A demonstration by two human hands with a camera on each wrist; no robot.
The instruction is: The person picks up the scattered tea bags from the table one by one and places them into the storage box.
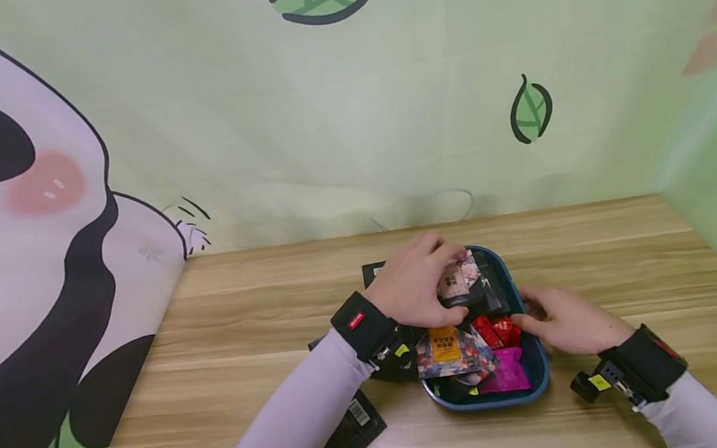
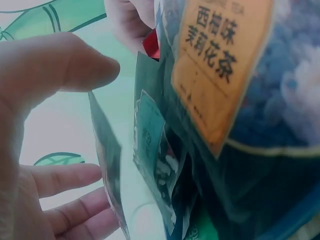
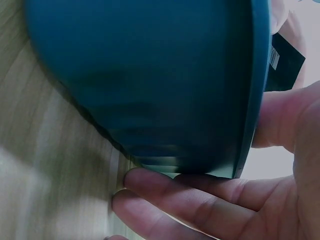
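In the head view my left hand is over the far left side of a blue plastic bin. Its thumb and fingers span a black tea packet with a floral print and pink label, at the packet's edges. The left wrist view shows this packet nearly edge-on, fingertips against it. My right hand grips the bin's right side, thumb over the rim and fingers against the outer wall. An orange-labelled tea packet, red wrappers and a pink packet lie in the bin.
Black packets lie on the wooden table left of the bin, one with a barcode near the front and another behind my left hand. A printed cloth backdrop rises at the table's back edge.
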